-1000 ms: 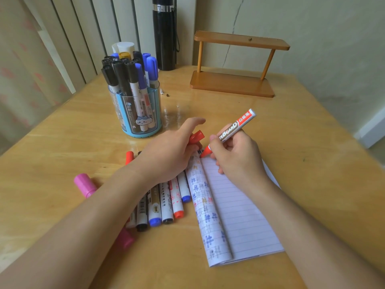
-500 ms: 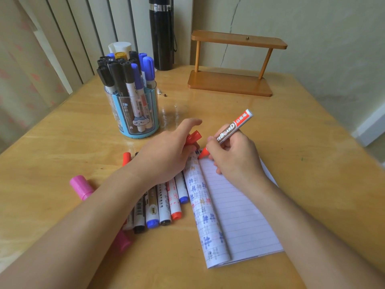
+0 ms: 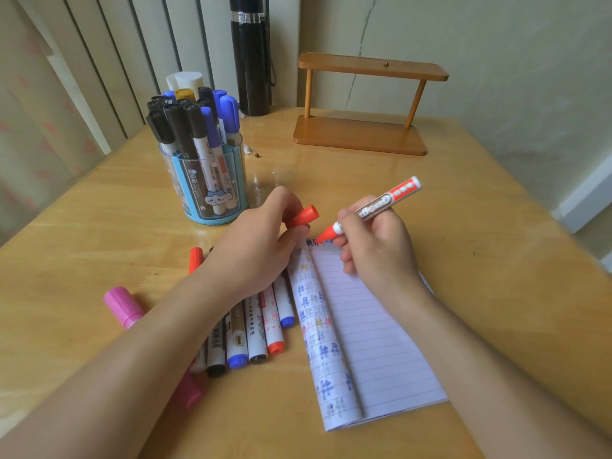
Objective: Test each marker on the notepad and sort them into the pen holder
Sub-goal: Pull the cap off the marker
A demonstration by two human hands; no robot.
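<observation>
The bench [image 3: 463, 226] carries everything within my reach, and the notepad [image 3: 371, 342] lies nearest me, its used leaves, covered in small test scribbles, folded back to the left so a lined page faces up for the next stroke. At the back stand a wooden stand [image 3: 357, 135] and a black flask [image 3: 251, 61], well apart from the work and in nobody's way. The pen holder [image 3: 212, 218] stands upright just beyond my left hand [image 3: 255, 253], already crowded with black and blue markers, so I judge a free slot will take some finding. My right hand [image 3: 377, 253] is curled round the red marker [image 3: 381, 203] in a writing grip, tip slanted down at the page's top left corner; whether it touches the paper I cannot tell. A row of loose markers [image 3: 255, 326] lies beside the notepad, partly under my left wrist, presumably waiting for their test, with a pink marker [image 3: 124, 304] further left, half hidden by my forearm. My left hand pinches the red cap [image 3: 303, 217] between thumb and fingers, near the tip, handy for recapping.
</observation>
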